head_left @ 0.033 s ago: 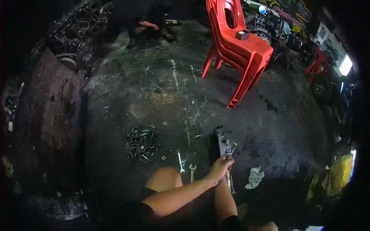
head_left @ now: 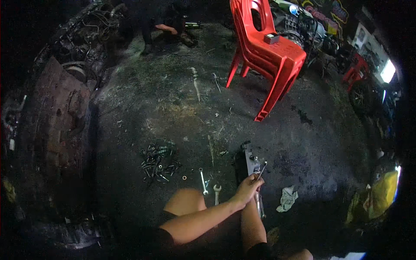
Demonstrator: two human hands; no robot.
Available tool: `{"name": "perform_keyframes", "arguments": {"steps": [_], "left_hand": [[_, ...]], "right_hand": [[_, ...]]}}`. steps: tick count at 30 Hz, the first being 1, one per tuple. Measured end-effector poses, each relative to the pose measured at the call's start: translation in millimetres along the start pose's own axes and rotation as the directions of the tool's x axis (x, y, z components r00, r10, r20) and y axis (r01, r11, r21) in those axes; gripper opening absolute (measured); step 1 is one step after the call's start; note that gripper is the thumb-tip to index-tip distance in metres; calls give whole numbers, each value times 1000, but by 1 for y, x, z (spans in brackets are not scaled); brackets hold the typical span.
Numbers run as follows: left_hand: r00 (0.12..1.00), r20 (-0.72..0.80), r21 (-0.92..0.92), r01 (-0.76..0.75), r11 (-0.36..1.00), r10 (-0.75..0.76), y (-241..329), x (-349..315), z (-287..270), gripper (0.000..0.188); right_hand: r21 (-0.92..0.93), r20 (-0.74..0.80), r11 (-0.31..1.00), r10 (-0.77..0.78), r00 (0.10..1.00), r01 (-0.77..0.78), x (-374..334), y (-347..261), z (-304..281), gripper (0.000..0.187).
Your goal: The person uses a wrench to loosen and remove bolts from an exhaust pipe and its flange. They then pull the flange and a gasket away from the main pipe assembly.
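Because the left forearm crosses over the right, the left hand (head_left: 250, 189) covers most of what lies under it.

Left fingers: curled closed round a slim metal bar (head_left: 263, 169), whose free end juts up and away beyond the knuckles; gripped low, it probably leaves that end clear to swing.

Right hand: hidden behind the left, its forearm (head_left: 254, 227) rising from below; grip cannot be told. It may be steadying the work from underneath.

Metal part (head_left: 250, 164): just beyond the left fingers, on the floor, long side pointing away from the person; seemingly set there so both hands meet over it.

Silver tool (head_left: 261, 209): just nearer the person than the fingers, beside the right forearm; whether touched, unclear.

Ring spanner (head_left: 203, 182) and open spanner (head_left: 217, 195): left of the fingers, roughly side by side, likely kept within easy reach.

Washer (head_left: 184, 177): farther left, lying alone.

Bolts (head_left: 151, 167): heaped farther left again, likely gathered to prevent straying.

Rag (head_left: 287, 199): crumpled, right of the fingers, presumably handy for wiping.

Chairs (head_left: 279, 54): red, stacked, well beyond the fingers; a small box (head_left: 271, 39) rests on the seat.
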State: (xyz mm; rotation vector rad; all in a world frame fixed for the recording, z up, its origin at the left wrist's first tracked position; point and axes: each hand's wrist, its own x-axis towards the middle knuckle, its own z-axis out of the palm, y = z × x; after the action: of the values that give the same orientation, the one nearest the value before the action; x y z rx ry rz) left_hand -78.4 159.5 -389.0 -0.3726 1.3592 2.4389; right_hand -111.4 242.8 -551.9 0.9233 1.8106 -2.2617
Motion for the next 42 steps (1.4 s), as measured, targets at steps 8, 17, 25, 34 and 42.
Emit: {"name": "perform_keyframes", "arguments": {"steps": [8,17,25,34,42], "left_hand": [[989,-139,-20,49,999,-51,13,10,-27,9],[996,-78,-5,33,999,-33,4,23,-34,7],[988,-155,104,19,994,-3,-3,31,-51,6],[993,-44,59,110,992,-108,-10,39,-19,7],[993,-92,114,84,990,-73,1,33,-45,11]], "right_hand": [[209,-97,978,-6,995,26,-13,9,13,16],[289,-137,956,-1,991,41,-12,16,19,13],[372,-206,922,-32,978,109,-12,6,47,10],[-122,-436,964,-267,860,237,64,94,-9,20],[313,-317,920,-132,939,235,-8,25,22,26]]}}
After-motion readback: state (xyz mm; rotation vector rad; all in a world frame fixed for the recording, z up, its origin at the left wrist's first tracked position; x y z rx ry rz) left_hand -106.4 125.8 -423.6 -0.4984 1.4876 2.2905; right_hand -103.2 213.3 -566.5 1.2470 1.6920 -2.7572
